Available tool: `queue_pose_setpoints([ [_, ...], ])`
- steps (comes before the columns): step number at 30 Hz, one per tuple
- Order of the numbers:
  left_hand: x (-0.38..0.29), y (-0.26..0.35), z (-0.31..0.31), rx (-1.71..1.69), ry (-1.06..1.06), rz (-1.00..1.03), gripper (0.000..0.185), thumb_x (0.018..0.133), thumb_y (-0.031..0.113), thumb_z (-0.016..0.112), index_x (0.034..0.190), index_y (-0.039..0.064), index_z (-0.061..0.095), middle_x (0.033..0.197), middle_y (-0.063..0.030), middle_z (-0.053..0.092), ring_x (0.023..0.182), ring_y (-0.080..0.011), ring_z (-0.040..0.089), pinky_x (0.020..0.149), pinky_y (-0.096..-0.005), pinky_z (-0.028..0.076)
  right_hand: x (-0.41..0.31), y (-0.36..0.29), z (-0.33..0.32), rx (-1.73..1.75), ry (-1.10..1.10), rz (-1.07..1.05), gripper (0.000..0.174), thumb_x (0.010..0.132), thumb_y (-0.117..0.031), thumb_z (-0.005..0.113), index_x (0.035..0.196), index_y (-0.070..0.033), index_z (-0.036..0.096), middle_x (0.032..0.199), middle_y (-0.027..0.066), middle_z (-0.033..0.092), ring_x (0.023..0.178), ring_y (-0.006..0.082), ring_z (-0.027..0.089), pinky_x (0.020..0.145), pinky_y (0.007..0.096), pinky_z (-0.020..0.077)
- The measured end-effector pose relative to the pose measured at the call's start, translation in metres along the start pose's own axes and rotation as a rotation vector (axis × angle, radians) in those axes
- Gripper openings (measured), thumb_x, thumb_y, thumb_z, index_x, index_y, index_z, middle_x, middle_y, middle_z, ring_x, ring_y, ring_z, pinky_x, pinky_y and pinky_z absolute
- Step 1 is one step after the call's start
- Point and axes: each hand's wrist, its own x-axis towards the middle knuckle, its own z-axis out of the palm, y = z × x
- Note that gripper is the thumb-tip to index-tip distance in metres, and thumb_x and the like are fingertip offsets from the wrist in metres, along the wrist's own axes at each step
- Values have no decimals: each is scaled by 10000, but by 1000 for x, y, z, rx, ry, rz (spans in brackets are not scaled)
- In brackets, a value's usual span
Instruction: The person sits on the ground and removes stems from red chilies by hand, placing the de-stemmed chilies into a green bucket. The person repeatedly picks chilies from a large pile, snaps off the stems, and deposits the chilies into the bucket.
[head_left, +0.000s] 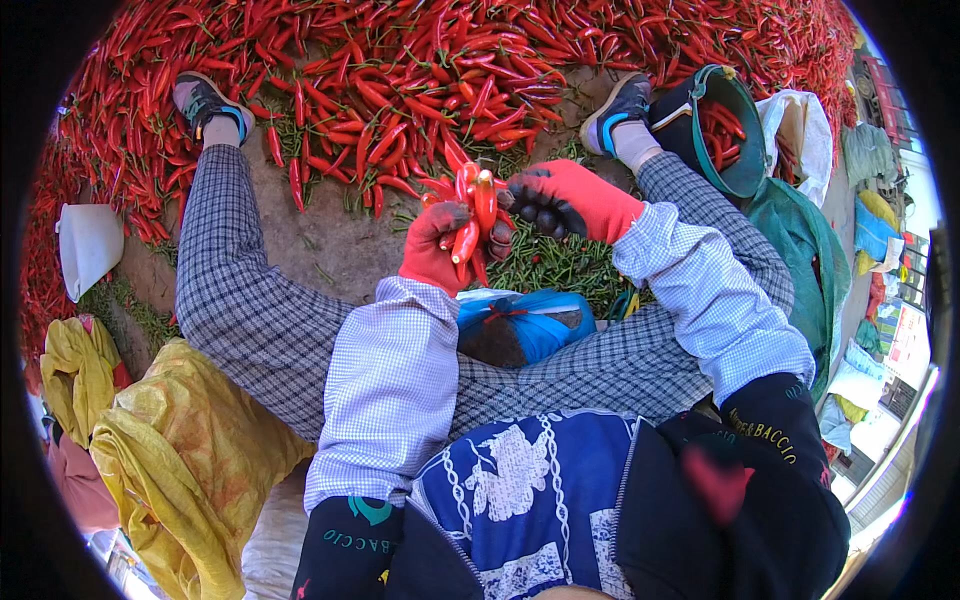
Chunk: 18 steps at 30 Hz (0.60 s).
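Observation:
My left hand (442, 244), in a red knit glove with a dark palm, holds a bunch of red chili peppers (486, 206), some with pale, stemless ends towards me. My right hand (559, 201), gloved alike, is curled just right of the bunch; its fingertips reach the bunch's edge, and whether they grip a pepper is hidden. Below it lies a pile of green pepper stems (562, 262) on the ground between my legs. A large heap of red chili peppers (420, 90) spreads beyond both hands.
A dark bucket (731, 176) with red peppers stands by my right leg, beside a white sack (806, 127) and a green mesh sack (802, 255). To the left are a white bucket (90, 244) and a yellow woven sack (195, 427). A blue bundle (551, 319) lies between my thighs.

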Motion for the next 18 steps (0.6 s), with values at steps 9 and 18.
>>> queue_pose_setpoints([
  [9,5,4,15,46,-142,189,608,809,264,686,1329,31,473,1205,-147,585,877,-245,618,761,-400,529,30,6,10,582,-268,-83,272,998,-327,530,1069,-79,617,724,-65,518,517,12,413,455,173,323],
  [18,47,2,60,184,-104,102,576,853,258,653,1368,89,457,1164,-81,583,848,-182,577,734,-354,466,95,52,-24,-289,133,-360,184,883,-225,607,844,-59,677,703,43,627,619,198,624,561,320,505],
])
